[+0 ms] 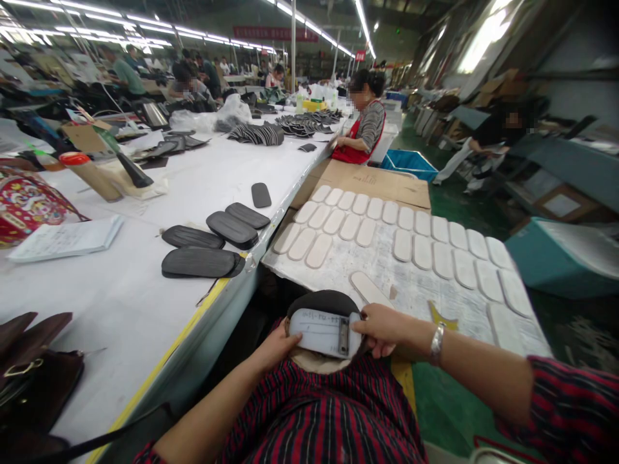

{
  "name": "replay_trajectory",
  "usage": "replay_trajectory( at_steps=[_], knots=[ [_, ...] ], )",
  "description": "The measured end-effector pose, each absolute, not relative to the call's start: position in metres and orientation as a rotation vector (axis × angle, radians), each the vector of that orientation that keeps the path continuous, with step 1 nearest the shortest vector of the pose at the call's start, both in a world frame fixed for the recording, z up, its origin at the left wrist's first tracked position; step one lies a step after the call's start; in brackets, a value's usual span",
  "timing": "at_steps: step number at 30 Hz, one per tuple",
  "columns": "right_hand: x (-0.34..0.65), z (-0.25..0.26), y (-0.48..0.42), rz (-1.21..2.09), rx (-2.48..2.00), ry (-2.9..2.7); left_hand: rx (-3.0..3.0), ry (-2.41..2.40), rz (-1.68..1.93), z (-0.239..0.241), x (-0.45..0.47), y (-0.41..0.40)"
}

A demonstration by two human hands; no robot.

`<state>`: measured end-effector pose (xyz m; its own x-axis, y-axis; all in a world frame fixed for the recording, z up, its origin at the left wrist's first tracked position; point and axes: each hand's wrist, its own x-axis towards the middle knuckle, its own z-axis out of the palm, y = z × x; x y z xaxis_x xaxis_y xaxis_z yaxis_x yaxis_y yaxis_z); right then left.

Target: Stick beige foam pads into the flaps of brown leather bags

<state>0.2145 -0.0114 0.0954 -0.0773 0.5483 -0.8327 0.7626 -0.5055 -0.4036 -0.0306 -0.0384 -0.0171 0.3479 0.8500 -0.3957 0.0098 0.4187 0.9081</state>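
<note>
A long white table (126,290) was seen at the left, edged with yellow tape and strewn with black oblong pads (199,263); farther along it, dark curved pieces (256,134) were heaped. At the right, a greyish worktop (411,290) was covered with rows of white oblong pieces (402,245). Beyond it, a co-worker (372,122) in a red apron was seated beside a blue bin (411,165), and the hall was lit by rows of tube lights (365,29) above a green floor.

Over the lap, a white plate (316,334) was held against a rounded dark piece (322,300). Its long axis was laid left to right across the body, with the metal clip (344,335) set crosswise near the right end. The left end was pinched under the thumb of the left hand (278,341), the right end under that of the right hand (387,327), whose fingers were curled; how the left fingertips were placed underneath could not be told.
</note>
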Motion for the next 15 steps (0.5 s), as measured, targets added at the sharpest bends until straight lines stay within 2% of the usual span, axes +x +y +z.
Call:
replay_trajectory(
  at_steps=[5, 11, 13, 15],
  knots=[
    [0.235, 0.088, -0.013, -1.634, 2.002, 1.536, 1.255, 1.237, 0.551, -0.003, -0.028, -0.029],
    [0.284, 0.043, -0.043, -1.843, 2.166, 1.424, 1.371, 1.289, 0.494, -0.002, -0.030, -0.017],
    [0.283, 0.037, -0.047, -1.697, 2.200, 1.567, 1.435, 1.355, 0.483, 0.000, -0.033, -0.009],
    [0.273, 0.039, -0.045, -1.299, 2.241, 1.904, 1.562, 1.380, 0.494, 0.004, -0.032, 0.002]
  ],
)
